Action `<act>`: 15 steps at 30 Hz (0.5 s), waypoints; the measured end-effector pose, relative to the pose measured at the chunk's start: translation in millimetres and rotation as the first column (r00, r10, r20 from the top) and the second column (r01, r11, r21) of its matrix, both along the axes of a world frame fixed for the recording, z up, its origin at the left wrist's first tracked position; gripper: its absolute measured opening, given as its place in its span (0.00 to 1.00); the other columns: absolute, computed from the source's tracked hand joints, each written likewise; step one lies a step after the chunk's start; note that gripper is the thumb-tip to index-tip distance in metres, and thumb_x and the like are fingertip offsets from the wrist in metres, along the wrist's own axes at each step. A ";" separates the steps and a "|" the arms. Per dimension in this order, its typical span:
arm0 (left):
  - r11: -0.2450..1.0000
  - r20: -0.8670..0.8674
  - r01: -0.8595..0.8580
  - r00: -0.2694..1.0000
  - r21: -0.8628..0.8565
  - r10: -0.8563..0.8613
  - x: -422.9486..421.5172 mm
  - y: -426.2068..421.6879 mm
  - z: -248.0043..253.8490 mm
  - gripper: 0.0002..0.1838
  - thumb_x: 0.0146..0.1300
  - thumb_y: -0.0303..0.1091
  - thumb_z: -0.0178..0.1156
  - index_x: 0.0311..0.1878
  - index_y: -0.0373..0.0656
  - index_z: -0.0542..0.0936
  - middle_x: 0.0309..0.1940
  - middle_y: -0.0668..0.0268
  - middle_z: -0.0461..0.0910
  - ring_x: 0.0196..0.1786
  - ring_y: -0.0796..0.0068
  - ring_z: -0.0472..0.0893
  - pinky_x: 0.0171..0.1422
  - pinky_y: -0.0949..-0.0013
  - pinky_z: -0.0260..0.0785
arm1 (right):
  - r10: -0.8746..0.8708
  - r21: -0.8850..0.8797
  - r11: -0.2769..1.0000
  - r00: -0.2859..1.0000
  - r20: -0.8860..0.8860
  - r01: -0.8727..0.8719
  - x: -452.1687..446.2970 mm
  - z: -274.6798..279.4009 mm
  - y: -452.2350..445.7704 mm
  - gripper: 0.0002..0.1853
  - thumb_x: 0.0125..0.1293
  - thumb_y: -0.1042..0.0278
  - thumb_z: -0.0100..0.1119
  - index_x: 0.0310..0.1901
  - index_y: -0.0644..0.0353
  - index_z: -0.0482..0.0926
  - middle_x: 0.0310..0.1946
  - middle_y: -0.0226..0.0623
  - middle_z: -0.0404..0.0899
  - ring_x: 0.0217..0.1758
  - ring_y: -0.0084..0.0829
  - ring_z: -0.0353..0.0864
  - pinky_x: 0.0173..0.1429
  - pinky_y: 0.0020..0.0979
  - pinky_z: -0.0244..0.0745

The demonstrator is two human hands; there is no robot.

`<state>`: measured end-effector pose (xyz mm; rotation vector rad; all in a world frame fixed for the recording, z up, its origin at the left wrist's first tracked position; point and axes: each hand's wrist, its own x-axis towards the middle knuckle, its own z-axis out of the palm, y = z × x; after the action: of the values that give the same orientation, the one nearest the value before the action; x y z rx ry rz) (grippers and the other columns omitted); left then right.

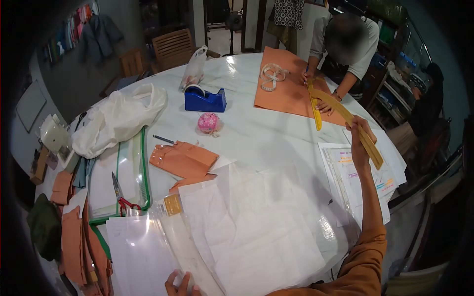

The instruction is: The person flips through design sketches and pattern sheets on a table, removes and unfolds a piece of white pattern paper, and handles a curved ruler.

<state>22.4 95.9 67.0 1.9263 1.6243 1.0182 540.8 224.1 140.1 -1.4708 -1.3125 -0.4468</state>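
My right hand [359,127] is raised at the right with its fingers closed around a yellow curved ruler [371,148]. The far part of that ruler reaches over the orange fabric [281,101], near a co-worker's hands. At the bottom edge my left hand [181,283] shows only in part, its fingers apart and resting by a clear plastic packet [183,241]. White pattern paper [266,232] spreads to the right of that hand, and white sheets in a clear sleeve [140,251] lie to its left.
Across the table a co-worker [340,44] holds a pen and a yellow ruler [316,111] on the fabric. Red-handled scissors [120,195], a blue tape dispenser [205,100], a pink pincushion [208,123] and a white bag [121,118] lie leftward. Papers [348,172] lie under my right arm.
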 end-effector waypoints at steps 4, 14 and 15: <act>0.999 0.078 -0.021 0.997 -0.042 0.025 2.6 0.3 3.5 0.21 0.57 0.22 0.57 0.55 0.43 0.81 0.57 0.52 0.72 0.32 0.69 0.74 0.29 0.72 0.67 | -0.072 -0.041 0.996 0.990 0.117 0.077 19.0 -8.1 26.4 0.07 0.71 0.75 0.51 0.45 0.69 0.75 0.35 0.38 0.79 0.40 0.25 0.82 0.49 0.26 0.78; 0.999 0.058 -0.028 0.998 -0.017 0.029 1.2 0.8 0.1 0.20 0.57 0.22 0.57 0.54 0.43 0.81 0.57 0.53 0.72 0.33 0.69 0.74 0.29 0.73 0.66 | -0.068 -0.062 0.995 0.987 0.146 0.077 26.5 -16.0 41.8 0.07 0.71 0.73 0.51 0.44 0.67 0.74 0.34 0.36 0.77 0.35 0.22 0.75 0.40 0.24 0.72; 1.000 0.046 -0.022 0.999 -0.007 0.022 -1.3 0.2 -3.0 0.20 0.57 0.22 0.57 0.54 0.43 0.81 0.57 0.53 0.72 0.33 0.69 0.74 0.29 0.73 0.66 | -0.067 -0.043 0.996 0.989 0.135 0.073 24.6 -15.7 39.6 0.07 0.71 0.73 0.51 0.44 0.67 0.74 0.34 0.36 0.77 0.35 0.22 0.76 0.41 0.24 0.73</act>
<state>21.1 96.1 64.0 1.8707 1.6247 1.0563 565.4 263.7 124.4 -1.5523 -1.3875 -0.5715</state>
